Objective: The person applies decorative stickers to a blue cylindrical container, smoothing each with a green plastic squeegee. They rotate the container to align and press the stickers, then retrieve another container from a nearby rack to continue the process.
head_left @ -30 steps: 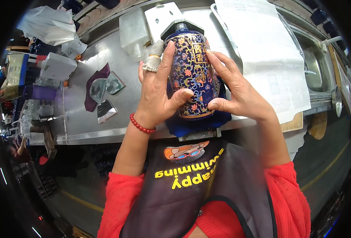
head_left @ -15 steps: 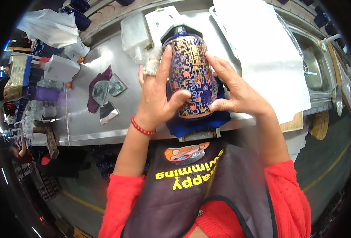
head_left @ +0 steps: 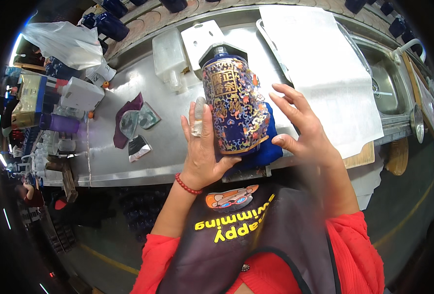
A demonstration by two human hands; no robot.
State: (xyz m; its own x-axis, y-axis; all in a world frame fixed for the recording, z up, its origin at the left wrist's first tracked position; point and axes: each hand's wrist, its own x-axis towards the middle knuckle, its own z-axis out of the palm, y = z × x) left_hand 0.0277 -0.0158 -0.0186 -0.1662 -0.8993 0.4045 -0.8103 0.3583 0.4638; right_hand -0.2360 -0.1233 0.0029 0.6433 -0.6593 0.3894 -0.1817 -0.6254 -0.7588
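A dark blue bottle (head_left: 229,110), covered in gold and coloured floral pattern with a gold panel, lies with its neck pointing away from me. Along its right side the pattern looks wrinkled and ragged, like a thin film. Beneath it are a blue cloth (head_left: 272,147) and a dark angular rest (head_left: 239,52) by the neck. My left hand (head_left: 200,159) lies against the bottle's lower left side, fingers stretched out and thumb by the base. Pale wraps cover one of its fingers. Off the bottle's right side, my right hand (head_left: 302,125) is open with fingers spread, holding nothing.
Left of the bottle are a clear rectangular container (head_left: 169,54) and several dark scraps (head_left: 133,122) on the metal table (head_left: 114,166). White paper (head_left: 325,78) covers the right side, beside a sink (head_left: 388,81). A purple container (head_left: 60,122) and a white box (head_left: 82,93) stand far left.
The bottle has turned leftward about its length, bringing the gold panel to the left. My right hand has come away from it, and my left hand has slid toward the base. The view has shifted slightly.
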